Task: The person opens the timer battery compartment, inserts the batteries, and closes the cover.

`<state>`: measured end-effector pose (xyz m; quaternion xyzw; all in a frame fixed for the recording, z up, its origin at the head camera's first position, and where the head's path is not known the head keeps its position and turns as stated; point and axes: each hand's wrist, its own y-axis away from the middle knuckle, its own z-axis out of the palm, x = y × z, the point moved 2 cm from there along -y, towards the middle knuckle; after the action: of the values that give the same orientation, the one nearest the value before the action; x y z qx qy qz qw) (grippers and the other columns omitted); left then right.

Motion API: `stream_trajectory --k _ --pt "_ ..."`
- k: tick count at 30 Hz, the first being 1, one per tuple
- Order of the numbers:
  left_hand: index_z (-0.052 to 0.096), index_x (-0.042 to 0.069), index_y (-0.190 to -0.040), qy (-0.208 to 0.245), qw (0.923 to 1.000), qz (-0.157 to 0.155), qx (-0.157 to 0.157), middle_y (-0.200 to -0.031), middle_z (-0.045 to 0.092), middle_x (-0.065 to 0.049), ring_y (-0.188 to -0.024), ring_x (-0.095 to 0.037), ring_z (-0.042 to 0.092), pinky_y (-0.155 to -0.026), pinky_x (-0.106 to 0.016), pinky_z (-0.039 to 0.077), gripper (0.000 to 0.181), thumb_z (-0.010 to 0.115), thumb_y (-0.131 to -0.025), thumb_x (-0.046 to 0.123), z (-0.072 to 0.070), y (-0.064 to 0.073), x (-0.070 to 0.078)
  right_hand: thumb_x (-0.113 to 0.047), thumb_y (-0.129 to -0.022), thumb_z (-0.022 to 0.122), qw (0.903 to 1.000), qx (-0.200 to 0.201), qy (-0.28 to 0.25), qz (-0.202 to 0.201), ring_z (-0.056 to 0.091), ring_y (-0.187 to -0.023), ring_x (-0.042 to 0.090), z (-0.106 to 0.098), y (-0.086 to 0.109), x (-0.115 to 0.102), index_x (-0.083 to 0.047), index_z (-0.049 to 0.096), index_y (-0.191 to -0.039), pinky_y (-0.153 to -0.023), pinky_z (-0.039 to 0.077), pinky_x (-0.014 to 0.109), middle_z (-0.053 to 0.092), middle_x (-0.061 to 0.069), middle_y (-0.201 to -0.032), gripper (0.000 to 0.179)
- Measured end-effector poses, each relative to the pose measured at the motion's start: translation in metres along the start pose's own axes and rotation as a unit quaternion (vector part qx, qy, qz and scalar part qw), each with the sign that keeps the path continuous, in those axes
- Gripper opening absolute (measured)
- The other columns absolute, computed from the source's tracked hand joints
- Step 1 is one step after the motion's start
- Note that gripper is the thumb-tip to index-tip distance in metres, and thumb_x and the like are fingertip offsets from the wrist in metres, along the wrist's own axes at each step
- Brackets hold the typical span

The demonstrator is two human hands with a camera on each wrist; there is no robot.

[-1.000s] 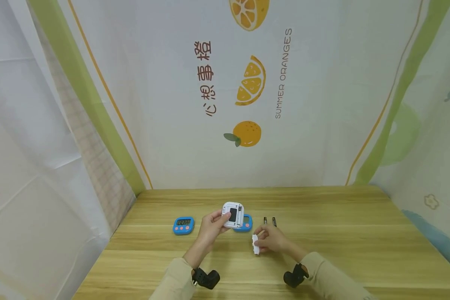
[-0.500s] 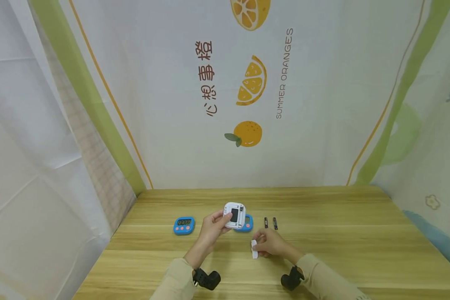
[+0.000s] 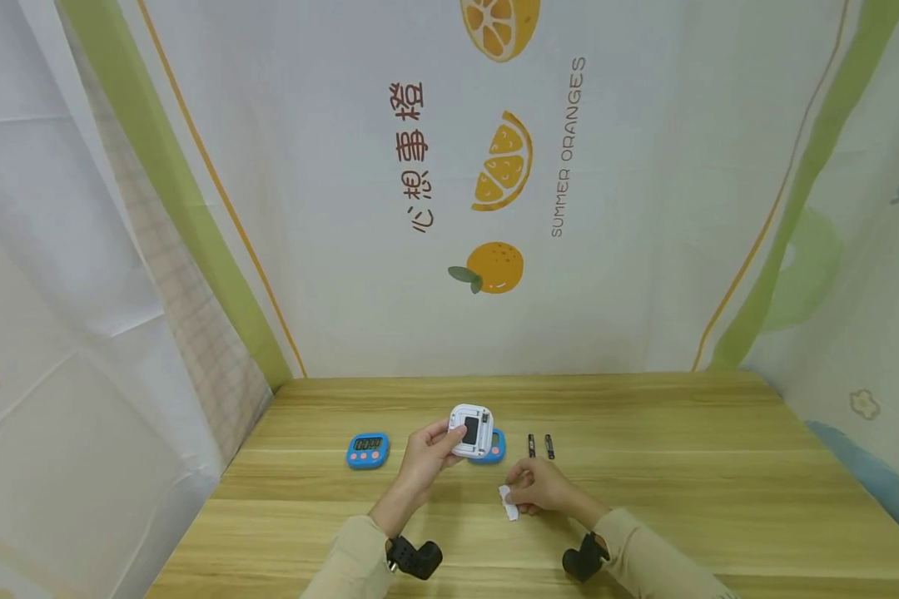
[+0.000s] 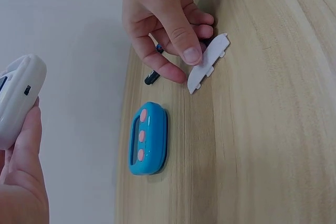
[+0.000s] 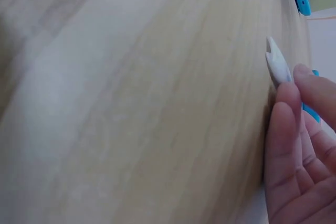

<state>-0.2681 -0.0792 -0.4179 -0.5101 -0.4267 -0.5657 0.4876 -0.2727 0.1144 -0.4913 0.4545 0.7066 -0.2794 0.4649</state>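
My left hand (image 3: 427,453) grips a white kitchen timer (image 3: 484,439) by its left side, raised above the table. Its back faces me, showing a dark rectangle and an uncovered battery compartment, with the thumb lying across it. Lower and to the right, my right hand (image 3: 543,488) pinches a thin white battery cover (image 3: 509,506) between thumb and fingers. In the left wrist view small tabs line one long edge of this cover (image 4: 209,64), held low over the wood. The right wrist view shows the cover (image 5: 279,66) edge-on at the fingertips.
Partly behind the raised timer lies a blue timer (image 3: 498,450) with pink buttons. Another blue timer (image 3: 367,452), its display lit with digits, lies further left. Two small dark batteries (image 3: 531,446) lie beyond my right hand. A printed curtain (image 3: 345,291) hangs behind the wooden table (image 3: 644,466).
My right hand has drawn slightly toward me with the cover, which has turned to show its flat face. The white timer has shifted a little to the right in my left hand.
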Motion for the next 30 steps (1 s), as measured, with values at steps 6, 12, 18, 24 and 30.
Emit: stream_trajectory --k 6,12,18,24,30 --pt "0.041 -0.017 -0.121 -0.004 0.9999 0.010 -0.007 -0.103 0.059 -0.023 -0.082 -0.017 0.061 -0.075 -0.030 0.052 0.042 0.052 -0.089 0.009 0.003 0.008 0.013 0.000 -0.076 0.066 0.9999 -0.006 -0.012 0.003 0.054 -0.048 0.010 0.001 0.001 -0.002 0.005 0.055 -0.089 -0.043 0.049 0.023 0.058 0.004 -0.057 0.018" --pt "0.042 -0.019 -0.118 -0.006 0.9996 0.024 -0.009 -0.102 0.059 -0.023 -0.081 -0.015 0.061 -0.074 -0.029 0.052 0.041 0.052 -0.089 0.008 0.006 0.017 0.024 -0.004 -0.078 0.066 0.9999 0.009 0.006 -0.013 0.058 -0.052 0.015 -0.013 0.004 -0.005 0.006 0.055 -0.090 -0.045 0.051 0.027 0.061 0.008 -0.061 0.019" --pt "0.042 -0.018 -0.119 0.000 0.9999 0.016 -0.005 -0.101 0.060 -0.021 -0.080 -0.015 0.061 -0.074 -0.029 0.052 0.041 0.052 -0.089 0.008 0.001 0.008 0.011 -0.004 -0.078 0.065 0.9949 0.065 0.066 -0.038 0.057 -0.062 0.018 -0.047 -0.004 -0.008 0.008 0.056 -0.095 -0.050 0.048 0.025 0.059 0.005 -0.071 0.022" --pt "0.042 -0.015 -0.121 0.004 0.9999 0.016 -0.003 -0.104 0.059 -0.021 -0.082 -0.015 0.061 -0.074 -0.029 0.052 0.044 0.054 -0.089 0.012 -0.002 0.001 0.001 -0.007 -0.080 0.064 0.9863 0.128 0.098 -0.038 0.057 -0.075 0.019 -0.075 -0.010 0.004 0.008 0.056 -0.102 -0.063 0.050 0.028 0.060 0.007 -0.083 0.028" --pt "0.042 -0.015 -0.122 -0.001 0.9998 0.018 -0.005 -0.105 0.059 -0.022 -0.082 -0.014 0.061 -0.075 -0.028 0.052 0.045 0.054 -0.089 0.014 -0.002 0.002 0.000 -0.006 -0.076 0.068 0.9888 0.129 0.074 -0.013 0.056 -0.083 0.027 -0.081 -0.006 0.019 0.011 0.053 -0.105 -0.072 0.050 0.035 0.058 0.014 -0.091 0.037"
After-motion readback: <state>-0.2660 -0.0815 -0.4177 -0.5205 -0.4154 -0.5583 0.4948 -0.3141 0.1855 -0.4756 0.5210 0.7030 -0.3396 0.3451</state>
